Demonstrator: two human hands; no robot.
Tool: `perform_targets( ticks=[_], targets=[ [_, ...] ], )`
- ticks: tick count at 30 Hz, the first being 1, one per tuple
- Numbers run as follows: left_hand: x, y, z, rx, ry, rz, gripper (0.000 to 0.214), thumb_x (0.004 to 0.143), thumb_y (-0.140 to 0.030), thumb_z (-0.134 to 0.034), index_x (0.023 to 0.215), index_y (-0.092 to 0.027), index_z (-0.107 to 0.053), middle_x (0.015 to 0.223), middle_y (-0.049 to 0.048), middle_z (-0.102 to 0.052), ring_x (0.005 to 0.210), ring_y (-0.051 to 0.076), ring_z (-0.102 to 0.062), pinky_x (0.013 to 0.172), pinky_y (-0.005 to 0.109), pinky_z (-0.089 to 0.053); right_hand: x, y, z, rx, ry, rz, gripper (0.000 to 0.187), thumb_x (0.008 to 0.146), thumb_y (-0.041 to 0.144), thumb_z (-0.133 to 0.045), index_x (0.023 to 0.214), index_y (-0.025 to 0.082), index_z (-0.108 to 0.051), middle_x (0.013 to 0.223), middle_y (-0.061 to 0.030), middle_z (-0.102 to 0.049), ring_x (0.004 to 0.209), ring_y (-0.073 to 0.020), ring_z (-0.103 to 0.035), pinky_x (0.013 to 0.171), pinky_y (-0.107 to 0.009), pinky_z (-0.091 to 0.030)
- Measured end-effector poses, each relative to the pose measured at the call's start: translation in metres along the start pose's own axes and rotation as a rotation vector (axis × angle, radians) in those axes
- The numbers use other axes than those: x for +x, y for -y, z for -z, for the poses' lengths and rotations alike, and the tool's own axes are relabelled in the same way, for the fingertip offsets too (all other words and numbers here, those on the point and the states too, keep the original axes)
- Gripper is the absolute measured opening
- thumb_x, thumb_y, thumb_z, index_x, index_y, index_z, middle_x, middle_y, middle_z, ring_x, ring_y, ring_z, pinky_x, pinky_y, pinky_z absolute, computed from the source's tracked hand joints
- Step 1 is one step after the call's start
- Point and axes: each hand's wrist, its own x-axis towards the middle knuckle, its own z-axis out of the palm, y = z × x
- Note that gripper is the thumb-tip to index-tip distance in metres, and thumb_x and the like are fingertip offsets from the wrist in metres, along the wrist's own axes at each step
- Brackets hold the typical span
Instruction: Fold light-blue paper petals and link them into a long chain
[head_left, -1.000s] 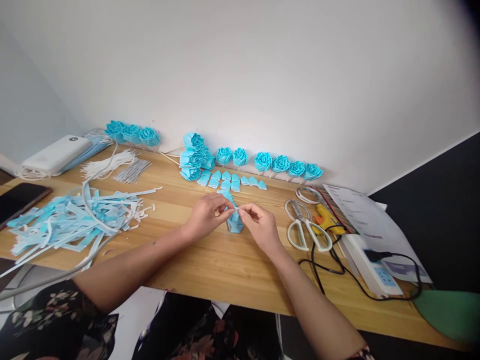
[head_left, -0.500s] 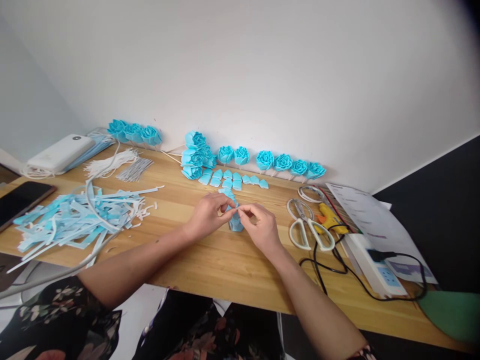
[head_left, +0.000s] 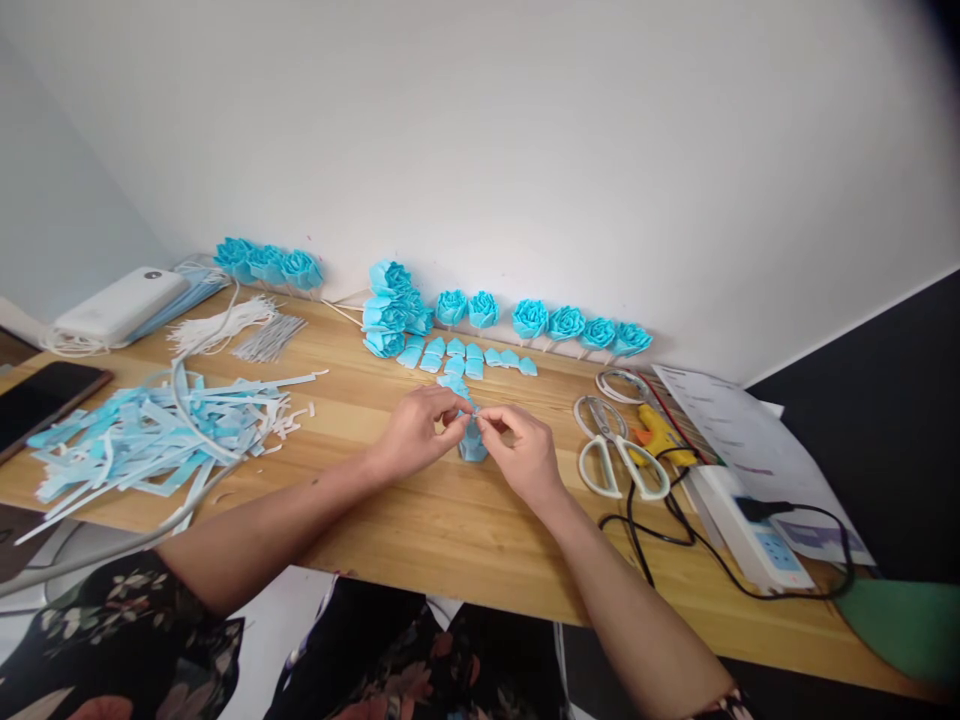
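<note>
My left hand (head_left: 418, 430) and my right hand (head_left: 523, 452) meet over the middle of the table. Thumb and forefinger of each are pinched together, the fingertips almost touching. Whatever lies between them is too small to make out. Just below and behind the fingertips, light blue petal-shaped pieces (head_left: 472, 447) lie in a column on the wood, partly covered by my hands. Further back are rows of similar blue petals (head_left: 474, 362), and beyond them a bunch of blue flowers on sticks (head_left: 390, 312).
More blue flowers (head_left: 566, 323) line the wall. To my left lie blue and white strips (head_left: 161, 430), a phone (head_left: 49, 400), a power bank (head_left: 124, 305) and a grey cable (head_left: 180, 395). On the right are scissors (head_left: 611, 450), a yellow glue gun (head_left: 660, 437) and a power strip (head_left: 757, 535).
Almost nothing differs. Both hands stay pinched in the same place, with only a slight shift of the fingers.
</note>
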Motion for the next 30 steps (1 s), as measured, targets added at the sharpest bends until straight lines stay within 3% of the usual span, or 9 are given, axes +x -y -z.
perform_targets(
  ticks=[8,13,15,18,21,30],
  targets=[
    [0.0008,-0.0028,0.0024,-0.079,0.015,0.073,0.022,0.086,-0.031,-0.051,0.083,-0.016,-0.067,0.067,0.0013,-0.059,0.066,0.013,-0.051,0.067,0.026,-0.041,0.0014,0.0032,0.0021,0.11,0.015,-0.11,0.013,0.082,0.026,-0.056,0.079,0.021,-0.068,0.077,-0.0035,-0.07,0.07,-0.0171,-0.062,0.068,-0.029,-0.049],
    [0.0035,-0.002,0.0077,-0.164,-0.085,0.147,0.024,0.085,-0.034,-0.054,0.098,-0.015,-0.063,0.089,0.0054,-0.063,0.081,0.016,-0.055,0.077,0.028,-0.044,0.003,0.004,0.0044,0.274,0.063,-0.256,0.016,0.081,0.031,-0.057,0.078,0.019,-0.067,0.074,-0.0024,-0.069,0.066,-0.0157,-0.062,0.06,-0.025,-0.047],
    [0.0051,0.0001,0.0085,-0.212,-0.028,0.17,0.027,0.082,-0.033,-0.057,0.101,-0.016,-0.062,0.097,0.0063,-0.064,0.087,0.017,-0.056,0.079,0.03,-0.045,0.0029,0.0028,0.0045,0.315,0.077,-0.271,0.017,0.081,0.033,-0.057,0.078,0.019,-0.067,0.074,-0.0025,-0.068,0.064,-0.0152,-0.061,0.058,-0.024,-0.047],
    [0.0068,0.0021,0.0076,-0.343,0.107,0.288,0.02,0.08,-0.033,-0.057,0.086,-0.014,-0.063,0.084,0.0038,-0.064,0.078,0.015,-0.056,0.073,0.028,-0.046,0.0028,0.0019,0.005,0.335,0.1,-0.285,0.018,0.081,0.034,-0.057,0.079,0.019,-0.067,0.073,-0.0021,-0.067,0.062,-0.0142,-0.058,0.056,-0.024,-0.045],
    [0.0069,0.0011,0.0059,-0.416,0.134,0.361,0.021,0.079,-0.033,-0.057,0.071,-0.014,-0.059,0.07,0.0014,-0.06,0.069,0.013,-0.054,0.067,0.025,-0.044,0.0032,0.0029,0.0059,0.343,0.127,-0.285,0.019,0.082,0.035,-0.056,0.081,0.019,-0.066,0.071,-0.0014,-0.066,0.062,-0.0141,-0.057,0.056,-0.024,-0.044],
    [0.0061,-0.0024,0.0047,-0.419,0.166,0.318,0.016,0.075,-0.028,-0.058,0.068,-0.014,-0.058,0.068,0.0005,-0.057,0.067,0.012,-0.051,0.064,0.023,-0.042,0.0028,-0.0014,0.0035,0.312,0.185,-0.256,0.015,0.08,0.03,-0.056,0.073,0.019,-0.062,0.063,0.0009,-0.058,0.058,-0.0123,-0.052,0.056,-0.023,-0.041]
  ],
)
